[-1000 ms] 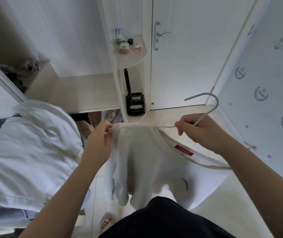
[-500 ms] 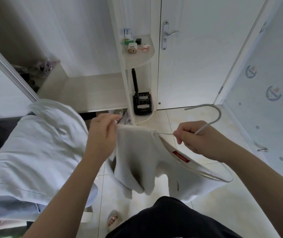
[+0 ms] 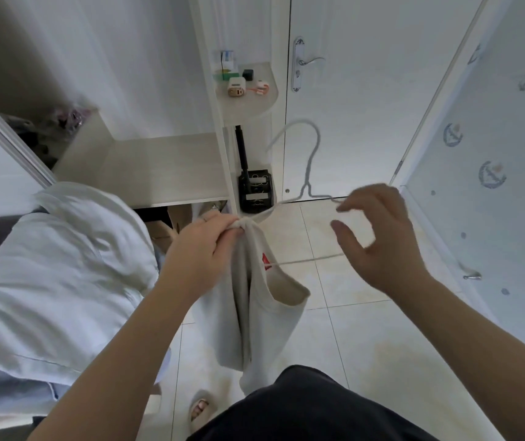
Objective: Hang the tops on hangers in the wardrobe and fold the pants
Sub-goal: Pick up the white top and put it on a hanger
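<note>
Head view: I have 1 white top (image 3: 264, 300) bunched on 1 grey hanger (image 3: 310, 160) above the tiled floor (image 3: 366, 338).

My left hand (image 3: 203, 249) is clamped on the gathered shoulder of the top, which droops below it. My right hand (image 3: 378, 237) is spread, fingers loose, touching the hanger's wire; I cannot tell whether it grips. The hook stands upright before the white door (image 3: 366, 90). Pale blue bedding (image 3: 51, 281) lies left.
</note>
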Demonstrator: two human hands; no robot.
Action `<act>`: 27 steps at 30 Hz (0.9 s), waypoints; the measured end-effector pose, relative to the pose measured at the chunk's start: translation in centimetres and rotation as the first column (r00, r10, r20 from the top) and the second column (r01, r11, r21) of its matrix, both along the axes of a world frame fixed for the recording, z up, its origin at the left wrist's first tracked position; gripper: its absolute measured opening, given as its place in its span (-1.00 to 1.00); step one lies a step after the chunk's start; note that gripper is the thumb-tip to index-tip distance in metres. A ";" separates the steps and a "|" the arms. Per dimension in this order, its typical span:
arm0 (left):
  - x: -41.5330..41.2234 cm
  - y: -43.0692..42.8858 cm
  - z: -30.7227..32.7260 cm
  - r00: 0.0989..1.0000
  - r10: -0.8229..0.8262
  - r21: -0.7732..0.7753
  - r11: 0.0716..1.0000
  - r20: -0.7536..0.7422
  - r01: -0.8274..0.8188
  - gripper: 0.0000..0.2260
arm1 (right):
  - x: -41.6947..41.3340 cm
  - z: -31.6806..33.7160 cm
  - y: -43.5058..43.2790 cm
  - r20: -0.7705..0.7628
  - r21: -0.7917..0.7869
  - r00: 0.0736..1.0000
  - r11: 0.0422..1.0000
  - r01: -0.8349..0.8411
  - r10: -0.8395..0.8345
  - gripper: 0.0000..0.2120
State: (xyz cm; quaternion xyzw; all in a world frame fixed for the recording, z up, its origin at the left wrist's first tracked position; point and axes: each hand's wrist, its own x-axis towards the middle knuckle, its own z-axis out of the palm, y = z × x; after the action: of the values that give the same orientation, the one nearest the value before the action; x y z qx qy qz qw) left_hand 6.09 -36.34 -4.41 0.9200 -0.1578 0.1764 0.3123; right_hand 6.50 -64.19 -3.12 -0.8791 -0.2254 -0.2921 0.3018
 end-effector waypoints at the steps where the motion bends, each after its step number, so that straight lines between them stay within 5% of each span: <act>1: 0.0 0.0 0.4 1.000 0.013 -0.002 1.000 0.013 -0.013 -0.87 | -0.5 -0.9 0.4 0.016 0.018 0.999 0.999 -0.047 0.047 -0.87; 3: 0.0 -0.5 1.1 0.999 0.007 -0.009 1.000 0.040 -0.006 -0.88 | -1.2 -2.5 2.8 -0.323 0.087 0.916 0.971 -0.223 0.239 -0.76; 5: 0.1 -1.0 1.7 0.998 0.000 -0.012 1.000 0.062 0.000 -0.88 | -0.9 -4.4 5.5 -0.625 0.119 0.718 0.947 -0.300 0.306 -0.63; 7: 0.2 -0.9 2.0 0.997 0.027 -0.014 1.000 0.070 -0.027 -0.88 | -0.3 -6.2 7.3 -0.614 0.066 0.738 0.950 -0.305 0.280 -0.71; 14: 0.0 0.7 2.2 0.985 0.155 -0.064 0.986 0.072 -0.151 -0.89 | -2.1 -9.7 9.5 -0.172 -0.038 0.967 0.980 -0.196 0.186 -0.91; 16: -0.2 0.6 2.4 0.984 0.159 -0.079 0.985 0.079 -0.153 -0.80 | -1.8 -9.9 10.3 -0.378 0.041 0.900 0.975 -0.218 0.217 -0.77; 19: -0.3 0.5 2.5 0.987 0.147 -0.073 0.987 0.064 -0.143 -0.87 | -0.9 -10.8 11.0 -0.700 0.211 0.654 0.958 -0.193 0.286 -0.81; 23: -0.4 2.1 2.9 0.984 0.167 -0.047 0.985 0.057 -0.165 -0.91 | 1.5 -13.1 8.2 -0.791 -0.167 0.609 0.941 -0.294 0.050 -0.78; 27: -0.8 5.3 3.0 0.971 0.232 -0.017 0.973 0.056 -0.231 -0.81 | 4.0 -13.8 1.8 -0.537 -0.515 0.840 0.820 -0.249 -0.083 -0.70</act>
State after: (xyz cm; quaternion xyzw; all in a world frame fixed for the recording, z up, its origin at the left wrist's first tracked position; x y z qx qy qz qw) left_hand 5.26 -31.00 -1.40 0.9250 -0.0575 0.2390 0.2898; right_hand 10.45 -62.44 -16.91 -0.9627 -0.2478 0.0597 0.0911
